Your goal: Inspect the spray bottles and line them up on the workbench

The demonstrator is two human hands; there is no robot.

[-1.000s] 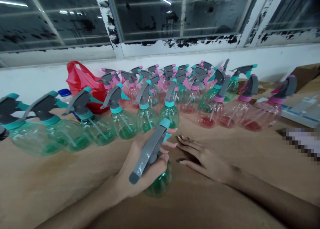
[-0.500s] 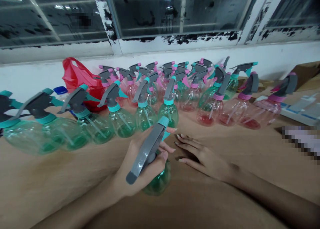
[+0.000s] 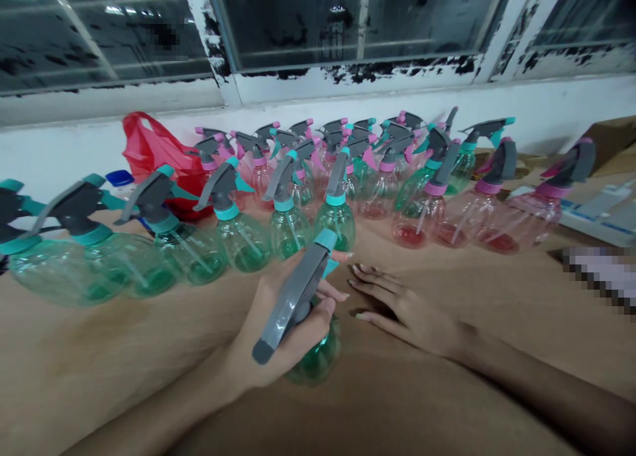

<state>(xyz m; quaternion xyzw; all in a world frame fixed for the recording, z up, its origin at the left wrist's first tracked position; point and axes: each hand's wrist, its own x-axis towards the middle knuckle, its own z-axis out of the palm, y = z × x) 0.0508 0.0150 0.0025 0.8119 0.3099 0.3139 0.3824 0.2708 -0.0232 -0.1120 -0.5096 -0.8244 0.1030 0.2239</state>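
Observation:
My left hand [image 3: 278, 323] is wrapped round the neck of a green spray bottle [image 3: 318, 360] with a grey and turquoise trigger head. Its forefinger reaches forward near the trigger, and the hand hides the bottle's collar. My right hand [image 3: 397, 307] lies on the table just right of that bottle, fingers stretched and spread, holding nothing. Beyond my hands, green spray bottles [image 3: 243, 244] with turquoise collars stand in a row on the left. To the right are three pink spray bottles [image 3: 417, 223] with grey and pink heads.
More pink and green spray bottles [image 3: 380, 194] crowd behind the front row by the wall. A red plastic bag [image 3: 156, 152] and a blue-capped bottle [image 3: 120, 179] are behind the left row. At right lie a blurred-out flat object [image 3: 603, 276], a white and blue box [image 3: 599, 211] and brown cardboard [image 3: 616, 144].
Almost nothing differs. The view has shifted very slightly; my left hand keeps its grip on the green spray bottle and my right hand stays flat on the table.

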